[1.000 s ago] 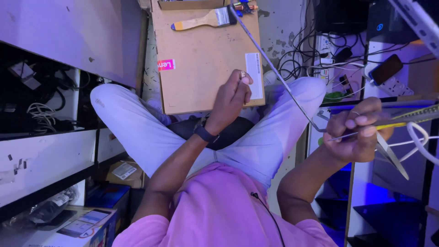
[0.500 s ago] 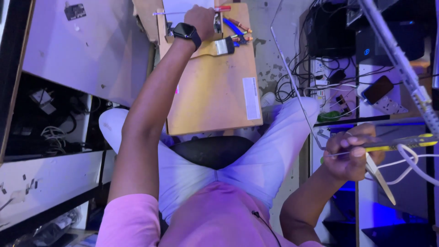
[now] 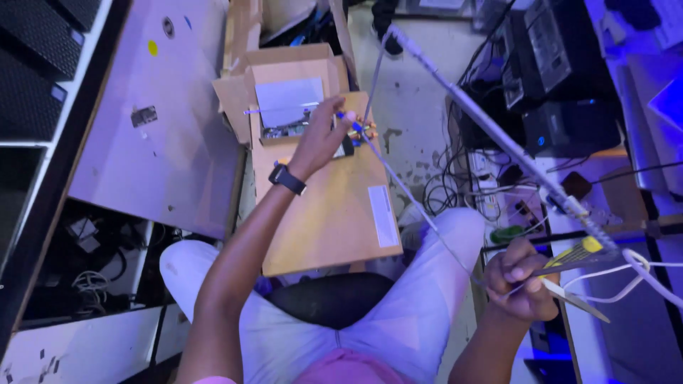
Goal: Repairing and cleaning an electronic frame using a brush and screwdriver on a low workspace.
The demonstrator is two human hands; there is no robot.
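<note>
Your lap: you're sitting with pale trousers spread, a dark seat showing between your knees, pink shirt at the very bottom edge.

Right hand: nearest to you, low on the right. Fingers are clenched round a yellow-and-black handled tool, and a thin grey cable seems to run out of the same grip. Can't tell exactly how the cable sits in the fist, it's too small.

Cable's long axis: it runs diagonally from that right fist up and left, across the cardboard sheet, to where your other hand is.

Left hand: stretched well out in front, black watch on the wrist. The fingers are bent down onto stuff at the mouth of the open cardboard box, just beside a small cluster of blue, red and yellow-tipped bits. Whether you're actually pinching one of them, I can't tell, the hand covers it.

Key relation: the far end of the cable lies right at your left fingers, away from your body, so the left hand is by far the nearer one to it; the right only has the near end.

Further out: grey floor with a tangle of wires, dark computer cases top right.
</note>
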